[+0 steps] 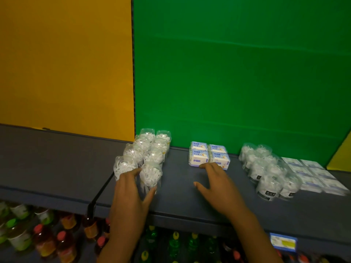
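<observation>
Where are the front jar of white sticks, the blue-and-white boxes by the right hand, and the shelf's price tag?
front jar [151,172], head view, its clear wall.
blue-and-white boxes [198,158], head view, front left box's top.
price tag [283,242], head view, its middle.

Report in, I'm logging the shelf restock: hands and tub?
Left hand grips front clear tub. Right hand open, touching white-blue boxes. Other tubs crowd close behind.

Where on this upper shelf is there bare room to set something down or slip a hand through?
Bare: the shelf left of the swab tubs; the strip between them and the small boxes, partly under the right hand; the gap right of the boxes. Crowded: far right, where a second batch of tubs presses against flat packs.
</observation>
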The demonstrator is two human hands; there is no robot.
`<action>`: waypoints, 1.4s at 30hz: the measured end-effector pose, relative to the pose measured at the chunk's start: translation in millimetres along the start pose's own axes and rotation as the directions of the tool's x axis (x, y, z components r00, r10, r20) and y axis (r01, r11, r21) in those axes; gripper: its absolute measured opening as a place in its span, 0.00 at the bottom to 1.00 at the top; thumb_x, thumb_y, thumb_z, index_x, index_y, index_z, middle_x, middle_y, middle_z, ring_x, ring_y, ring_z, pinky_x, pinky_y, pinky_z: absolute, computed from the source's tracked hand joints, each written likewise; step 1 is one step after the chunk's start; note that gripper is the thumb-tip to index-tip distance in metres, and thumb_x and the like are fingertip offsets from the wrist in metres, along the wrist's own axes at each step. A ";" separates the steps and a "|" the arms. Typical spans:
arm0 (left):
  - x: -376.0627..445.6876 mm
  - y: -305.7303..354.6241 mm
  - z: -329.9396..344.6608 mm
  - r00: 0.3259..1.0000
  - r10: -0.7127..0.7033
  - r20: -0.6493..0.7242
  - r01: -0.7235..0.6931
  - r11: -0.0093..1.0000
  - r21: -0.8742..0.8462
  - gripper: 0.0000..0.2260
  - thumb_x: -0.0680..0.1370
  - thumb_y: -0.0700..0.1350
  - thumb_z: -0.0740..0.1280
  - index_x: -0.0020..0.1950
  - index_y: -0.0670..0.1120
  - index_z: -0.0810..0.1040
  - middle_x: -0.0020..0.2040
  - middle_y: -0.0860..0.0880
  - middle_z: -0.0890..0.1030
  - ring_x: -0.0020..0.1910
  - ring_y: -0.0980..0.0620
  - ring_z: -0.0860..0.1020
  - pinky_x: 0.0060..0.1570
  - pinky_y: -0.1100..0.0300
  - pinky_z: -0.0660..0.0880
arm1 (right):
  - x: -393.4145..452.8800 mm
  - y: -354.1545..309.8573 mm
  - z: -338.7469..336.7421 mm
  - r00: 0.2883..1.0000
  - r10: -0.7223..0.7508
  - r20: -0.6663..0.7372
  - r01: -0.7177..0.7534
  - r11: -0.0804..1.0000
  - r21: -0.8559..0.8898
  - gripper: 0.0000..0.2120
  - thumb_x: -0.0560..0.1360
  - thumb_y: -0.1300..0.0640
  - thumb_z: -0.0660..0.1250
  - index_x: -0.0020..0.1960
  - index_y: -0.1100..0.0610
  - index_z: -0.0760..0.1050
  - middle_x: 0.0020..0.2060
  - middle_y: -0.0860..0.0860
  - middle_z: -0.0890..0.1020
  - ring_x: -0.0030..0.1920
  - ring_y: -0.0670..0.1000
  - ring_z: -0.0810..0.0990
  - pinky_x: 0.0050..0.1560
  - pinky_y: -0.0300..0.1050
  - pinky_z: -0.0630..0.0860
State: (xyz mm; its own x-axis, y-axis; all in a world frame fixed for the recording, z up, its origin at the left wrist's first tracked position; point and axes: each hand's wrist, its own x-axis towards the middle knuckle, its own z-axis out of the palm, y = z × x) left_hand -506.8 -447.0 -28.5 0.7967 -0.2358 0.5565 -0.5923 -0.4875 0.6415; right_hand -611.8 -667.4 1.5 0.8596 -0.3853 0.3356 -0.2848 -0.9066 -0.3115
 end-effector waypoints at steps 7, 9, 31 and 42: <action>10.8 60.2 5.5 0.925 0.293 0.244 -0.342 0.920 0.193 0.21 0.72 0.58 0.70 0.61 0.51 0.74 0.55 0.51 0.75 0.55 0.50 0.75 0.50 0.54 0.75 | -29.4 35.0 -43.6 0.998 0.004 -0.064 -0.009 0.997 -0.076 0.24 0.77 0.40 0.62 0.69 0.49 0.64 0.65 0.48 0.70 0.65 0.51 0.70 0.62 0.48 0.71; 2.7 83.4 15.3 0.914 0.306 0.265 -0.360 0.914 0.187 0.21 0.72 0.58 0.69 0.61 0.51 0.74 0.56 0.50 0.76 0.56 0.49 0.76 0.51 0.54 0.75 | -43.7 54.1 -60.0 0.997 0.008 -0.075 -0.015 0.997 -0.082 0.24 0.78 0.40 0.62 0.70 0.49 0.64 0.64 0.48 0.70 0.65 0.51 0.70 0.61 0.47 0.71; -109.5 309.2 189.1 0.822 0.425 0.378 -0.388 0.905 -0.175 0.16 0.73 0.53 0.71 0.59 0.54 0.73 0.55 0.55 0.74 0.52 0.54 0.76 0.47 0.59 0.75 | -186.7 302.1 -182.7 0.955 0.265 -0.130 -0.272 0.961 -0.039 0.22 0.77 0.41 0.65 0.66 0.48 0.67 0.63 0.46 0.71 0.64 0.49 0.70 0.62 0.47 0.70; -78.8 355.1 310.7 0.725 0.464 0.510 -0.408 0.885 -0.225 0.21 0.75 0.51 0.69 0.67 0.53 0.68 0.63 0.53 0.69 0.58 0.56 0.73 0.55 0.68 0.68 | -128.8 397.7 -183.5 0.944 0.316 -0.092 -0.318 0.948 -0.011 0.23 0.76 0.44 0.67 0.68 0.46 0.66 0.64 0.44 0.70 0.64 0.45 0.69 0.62 0.40 0.69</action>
State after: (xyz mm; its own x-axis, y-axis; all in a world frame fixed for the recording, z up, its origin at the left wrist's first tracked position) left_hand -742.6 -862.7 -8.6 0.3640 -0.8254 0.4315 -0.8759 -0.1458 0.4599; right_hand -913.7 -1009.9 -2.5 0.6826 -0.6661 0.3006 -0.5481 -0.7387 -0.3924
